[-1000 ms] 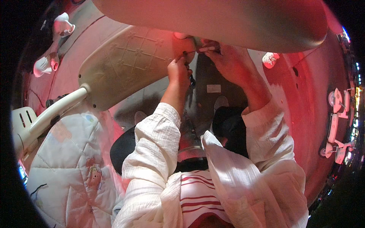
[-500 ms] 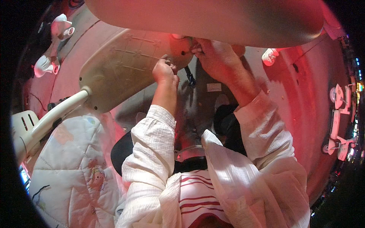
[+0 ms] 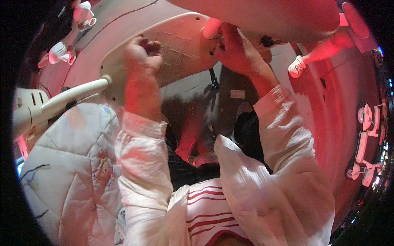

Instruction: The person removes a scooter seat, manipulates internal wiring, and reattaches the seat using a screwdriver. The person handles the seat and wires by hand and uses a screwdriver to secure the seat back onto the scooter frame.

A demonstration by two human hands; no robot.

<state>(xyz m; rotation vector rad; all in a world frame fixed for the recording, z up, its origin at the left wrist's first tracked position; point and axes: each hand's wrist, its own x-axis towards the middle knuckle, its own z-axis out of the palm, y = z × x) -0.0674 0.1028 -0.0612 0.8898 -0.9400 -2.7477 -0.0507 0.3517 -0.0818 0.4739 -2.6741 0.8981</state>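
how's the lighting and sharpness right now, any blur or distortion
Head view: red light tints the smooth grey floor and the right hand; head view: the cream crinkled-fabric left sleeve looks slightly smeared, perhaps from motion; head view: the rounded beige panel's embossed pattern stays readable; head view: the fisheye darkens the corners, and small bright lights glare near the right rim

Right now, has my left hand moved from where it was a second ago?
Yes. Judged against the beige panel, your left hand has moved left, away from the panel's right end and toward the white tube.
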